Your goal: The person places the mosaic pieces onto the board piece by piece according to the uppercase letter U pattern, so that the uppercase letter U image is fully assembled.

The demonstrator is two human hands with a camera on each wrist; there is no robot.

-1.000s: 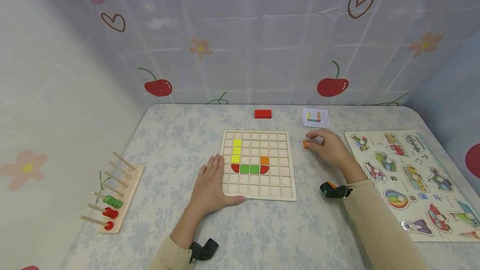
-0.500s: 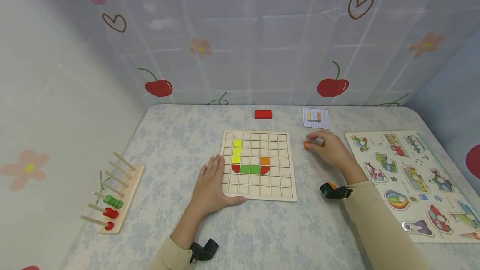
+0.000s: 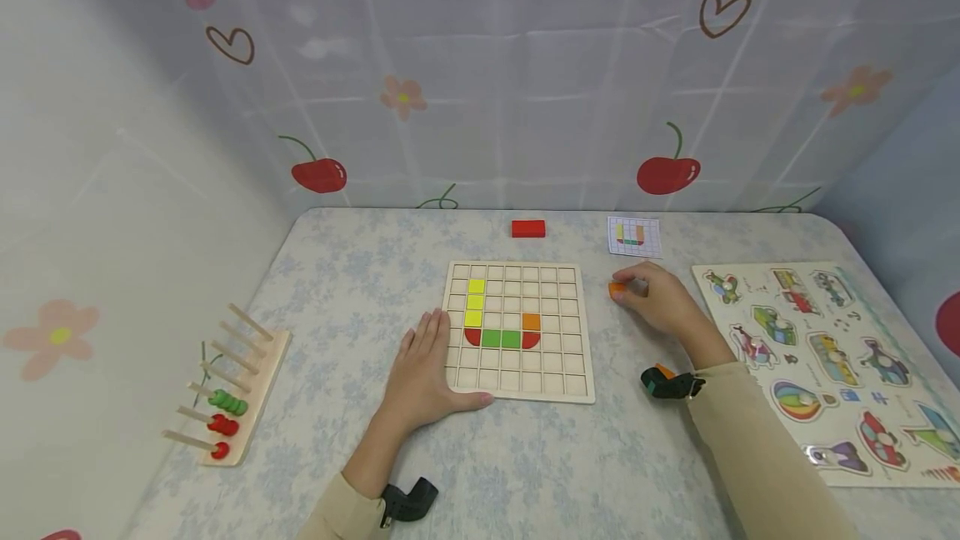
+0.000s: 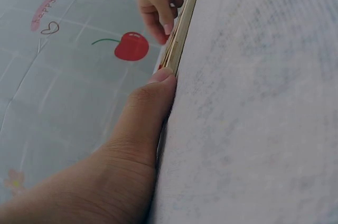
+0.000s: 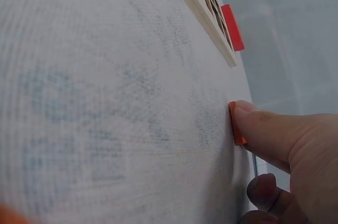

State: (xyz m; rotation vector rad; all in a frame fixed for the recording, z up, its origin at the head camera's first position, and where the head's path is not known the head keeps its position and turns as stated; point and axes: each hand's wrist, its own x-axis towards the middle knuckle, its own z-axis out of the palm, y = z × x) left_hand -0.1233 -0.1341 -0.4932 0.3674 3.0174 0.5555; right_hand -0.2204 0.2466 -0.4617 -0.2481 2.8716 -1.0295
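A wooden grid board [image 3: 566, 365] lies on the table, holding a U of coloured pieces: yellow squares [image 3: 475, 302] up its left side, red curved corners [image 3: 472, 337], green squares [image 3: 501, 339] along the bottom, and one orange square [image 3: 531, 322] on the right. My left hand [image 3: 420, 373] rests against the board's left edge with straight fingers, the thumb along its near edge. To the right of the board, my right hand [image 3: 652, 298] pinches a small orange block [image 5: 236, 123] between thumb and fingers, close over the table. The fingers behind the block are partly hidden.
A card [image 3: 633, 237] printed with a coloured U lies behind my right hand. A red block [image 3: 528, 229] sits beyond the board. At the right is a picture puzzle board [image 3: 802, 357]; at the left, a peg stand [image 3: 258, 398] with green and red beads.
The orange block has turned slightly in my right hand's fingers and shows a little more of its side. My left hand stays in place on the board.
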